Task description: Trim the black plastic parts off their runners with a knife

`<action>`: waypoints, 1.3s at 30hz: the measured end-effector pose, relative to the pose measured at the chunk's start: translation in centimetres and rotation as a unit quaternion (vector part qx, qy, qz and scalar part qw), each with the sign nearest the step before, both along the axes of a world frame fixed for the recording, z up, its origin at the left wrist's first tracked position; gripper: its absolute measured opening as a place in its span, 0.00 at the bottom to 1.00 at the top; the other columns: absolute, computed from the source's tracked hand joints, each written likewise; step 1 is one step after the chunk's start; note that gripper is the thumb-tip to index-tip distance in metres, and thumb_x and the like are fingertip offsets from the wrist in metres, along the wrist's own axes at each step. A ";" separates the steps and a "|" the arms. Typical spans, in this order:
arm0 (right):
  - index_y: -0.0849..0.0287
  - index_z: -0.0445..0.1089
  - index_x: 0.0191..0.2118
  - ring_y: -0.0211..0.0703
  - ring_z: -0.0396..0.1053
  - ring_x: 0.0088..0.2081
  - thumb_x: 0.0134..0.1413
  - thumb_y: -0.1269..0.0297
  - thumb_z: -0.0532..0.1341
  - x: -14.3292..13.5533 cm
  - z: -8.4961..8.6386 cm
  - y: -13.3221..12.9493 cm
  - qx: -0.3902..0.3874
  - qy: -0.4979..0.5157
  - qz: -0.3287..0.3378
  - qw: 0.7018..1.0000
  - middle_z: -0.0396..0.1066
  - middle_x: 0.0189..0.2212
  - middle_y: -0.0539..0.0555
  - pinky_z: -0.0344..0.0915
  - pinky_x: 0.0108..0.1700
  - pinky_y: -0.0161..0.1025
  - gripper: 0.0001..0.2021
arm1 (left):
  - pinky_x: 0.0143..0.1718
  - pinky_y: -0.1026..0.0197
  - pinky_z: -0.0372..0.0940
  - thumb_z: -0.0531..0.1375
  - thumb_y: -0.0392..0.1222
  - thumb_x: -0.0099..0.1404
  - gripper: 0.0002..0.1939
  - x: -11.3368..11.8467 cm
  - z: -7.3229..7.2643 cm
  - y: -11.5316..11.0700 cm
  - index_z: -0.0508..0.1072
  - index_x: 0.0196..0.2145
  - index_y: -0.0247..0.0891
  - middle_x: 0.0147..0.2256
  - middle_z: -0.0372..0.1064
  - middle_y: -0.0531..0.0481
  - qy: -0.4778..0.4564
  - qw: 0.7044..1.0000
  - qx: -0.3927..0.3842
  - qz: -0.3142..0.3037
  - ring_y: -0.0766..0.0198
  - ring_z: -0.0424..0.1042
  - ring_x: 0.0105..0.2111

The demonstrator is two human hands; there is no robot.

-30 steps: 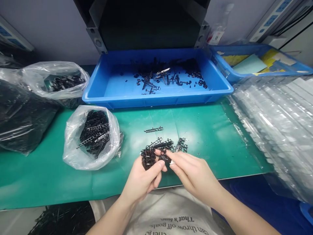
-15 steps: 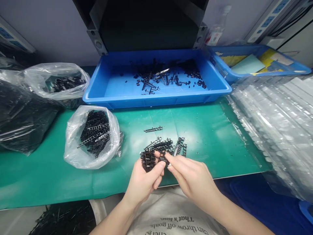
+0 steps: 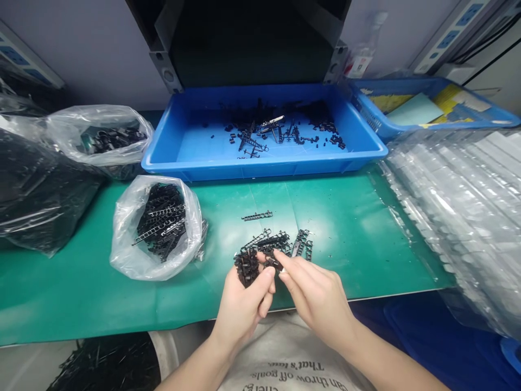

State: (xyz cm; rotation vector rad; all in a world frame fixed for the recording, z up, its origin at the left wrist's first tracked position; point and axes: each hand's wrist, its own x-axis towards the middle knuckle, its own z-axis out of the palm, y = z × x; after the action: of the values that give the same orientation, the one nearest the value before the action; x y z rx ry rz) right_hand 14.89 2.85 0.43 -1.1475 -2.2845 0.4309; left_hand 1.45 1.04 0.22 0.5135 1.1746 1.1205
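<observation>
Left hand (image 3: 243,304) fingers grip spiky black plastic clips (image 3: 246,266) | right hand (image 3: 316,296) fingers pinch one clip (image 3: 273,264) | green counter (image 3: 345,228) front edge

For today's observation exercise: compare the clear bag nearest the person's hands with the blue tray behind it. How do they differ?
The clear bag is soft, crumpled and see-through; the blue tray is rigid, opaque and straight-walled. The clear bag is smaller and packed with black plastic strips; the blue tray is wider, and the black bits in it lie thinly scattered with bare floor showing. Both stand on the green mat with open tops and hold black plastic pieces.
</observation>
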 end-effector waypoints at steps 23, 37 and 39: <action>0.61 0.67 0.36 0.41 0.67 0.37 0.54 0.76 0.58 -0.6 3.1 10.6 -0.104 -0.114 0.185 0.971 0.69 0.34 0.53 0.62 0.38 0.34 0.06 | 0.14 0.73 0.51 0.64 0.45 0.51 0.14 -5.6 0.1 2.7 0.65 0.29 0.35 0.21 0.62 0.55 0.122 0.979 0.092 0.134 0.74 0.56 0.17; 0.57 0.64 0.48 0.43 0.68 0.43 0.61 0.66 0.49 0.0 2.4 4.0 -0.178 0.028 0.082 0.980 0.68 0.44 0.55 0.66 0.43 0.40 0.13 | 0.12 0.72 0.41 0.63 0.45 0.52 0.13 -3.3 0.5 1.6 0.67 0.26 0.31 0.17 0.58 0.56 0.028 0.997 0.029 -0.063 0.77 0.49 0.14; 0.56 0.63 0.50 0.42 0.68 0.43 0.62 0.67 0.47 0.2 2.4 3.4 -0.187 0.016 0.104 0.977 0.68 0.44 0.54 0.67 0.42 0.39 0.14 | 0.12 0.71 0.41 0.63 0.45 0.52 0.13 -3.3 0.3 1.5 0.67 0.25 0.32 0.15 0.53 0.58 0.042 0.997 0.031 -0.063 0.76 0.49 0.14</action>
State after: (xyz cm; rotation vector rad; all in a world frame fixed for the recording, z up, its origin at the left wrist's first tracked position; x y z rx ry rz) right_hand 15.07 6.23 2.84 -1.0622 -2.3653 0.9887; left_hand -1.86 2.58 0.49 0.6794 1.1668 1.0377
